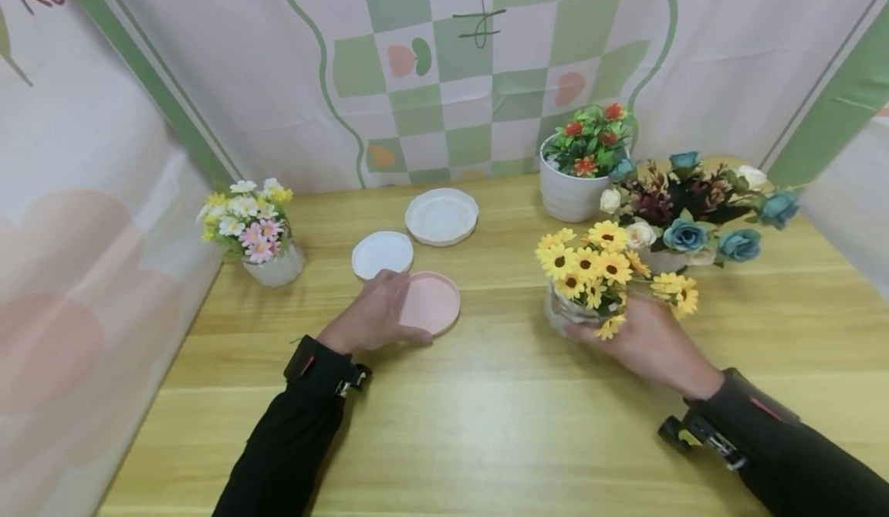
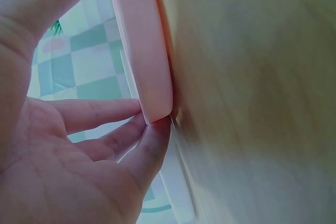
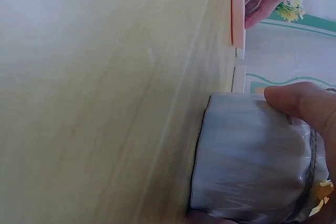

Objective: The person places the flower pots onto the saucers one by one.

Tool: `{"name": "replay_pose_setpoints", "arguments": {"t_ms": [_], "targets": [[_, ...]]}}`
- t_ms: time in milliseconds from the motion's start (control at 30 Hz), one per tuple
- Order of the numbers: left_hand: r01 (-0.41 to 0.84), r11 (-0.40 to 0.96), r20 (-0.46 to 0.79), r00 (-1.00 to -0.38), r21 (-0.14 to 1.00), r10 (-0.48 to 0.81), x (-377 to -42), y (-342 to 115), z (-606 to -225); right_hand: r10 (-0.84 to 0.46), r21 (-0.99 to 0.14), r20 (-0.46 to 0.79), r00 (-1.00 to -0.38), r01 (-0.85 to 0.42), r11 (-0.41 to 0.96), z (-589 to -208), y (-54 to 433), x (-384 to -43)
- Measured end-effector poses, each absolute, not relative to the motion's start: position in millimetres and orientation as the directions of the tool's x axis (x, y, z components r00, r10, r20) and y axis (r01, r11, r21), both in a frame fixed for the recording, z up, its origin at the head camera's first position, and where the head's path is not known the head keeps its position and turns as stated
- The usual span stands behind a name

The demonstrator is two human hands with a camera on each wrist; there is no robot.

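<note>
My left hand (image 1: 371, 312) spans the near left side of a round pink saucer (image 1: 434, 303), thumb and fingers at its rim. In the left wrist view, fingertips (image 2: 157, 135) touch the edge of the saucer, which lies on or just at the tabletop. On the right, my right hand (image 1: 649, 339) grips a pale, glossy pot (image 3: 252, 156) of yellow daisy-like flowers (image 1: 583, 266). A dark cord circles the pot near its top. The thumb (image 3: 294, 98) presses the pot's side; most other fingers are hidden.
Behind the pink saucer lie a small white saucer (image 1: 382, 255) and a larger white one (image 1: 441, 216). A pot of pink and white flowers (image 1: 274, 262) stands left. Back right are a red-flowered pot (image 1: 572, 193) and blue and cream roses (image 1: 687, 235). A printed cloth (image 1: 278, 77) hangs behind.
</note>
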State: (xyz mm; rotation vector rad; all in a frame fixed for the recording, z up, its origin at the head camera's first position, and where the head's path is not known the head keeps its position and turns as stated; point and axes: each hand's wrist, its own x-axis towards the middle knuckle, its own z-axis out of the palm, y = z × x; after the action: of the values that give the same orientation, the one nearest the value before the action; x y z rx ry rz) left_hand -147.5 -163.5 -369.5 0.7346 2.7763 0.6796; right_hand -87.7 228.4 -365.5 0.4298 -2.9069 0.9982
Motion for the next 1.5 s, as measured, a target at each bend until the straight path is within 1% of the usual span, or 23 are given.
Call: {"name": "replay_pose_setpoints", "arguments": {"t_ms": [167,467,733,933,1267,1500], "targets": [[0.434,0.769,-0.051,-0.856,0.470,0.514,-147,-162,-369,-0.257,-0.611,0.120,-0.959,-0.276,0.742,-365,225,-94],[0.408,0.754,-0.061,-0.860,0.515,0.507,-147,-161,-369,-0.258,-0.622,0.133,-0.957,-0.283,0.730,-365,219,-101],[0.389,0.775,-0.091,-0.866,0.497,0.492,-145,-155,-369,-0.263,-0.615,0.149,-0.953,-0.298,0.730,-367,218,-102],[0.400,0.784,-0.098,-0.861,0.475,0.499,-143,-149,-368,-0.258,-0.616,0.153,-0.954,-0.296,0.730,-368,218,-103],[0.431,0.761,-0.089,-0.841,0.485,0.534,-139,-134,-369,-0.257,-0.603,0.171,-0.951,-0.307,0.736,-368,221,-101],[0.434,0.763,-0.120,-0.829,0.479,0.546,-137,-124,-367,-0.270,-0.608,0.163,-0.949,-0.312,0.730,-367,218,-104]]}}
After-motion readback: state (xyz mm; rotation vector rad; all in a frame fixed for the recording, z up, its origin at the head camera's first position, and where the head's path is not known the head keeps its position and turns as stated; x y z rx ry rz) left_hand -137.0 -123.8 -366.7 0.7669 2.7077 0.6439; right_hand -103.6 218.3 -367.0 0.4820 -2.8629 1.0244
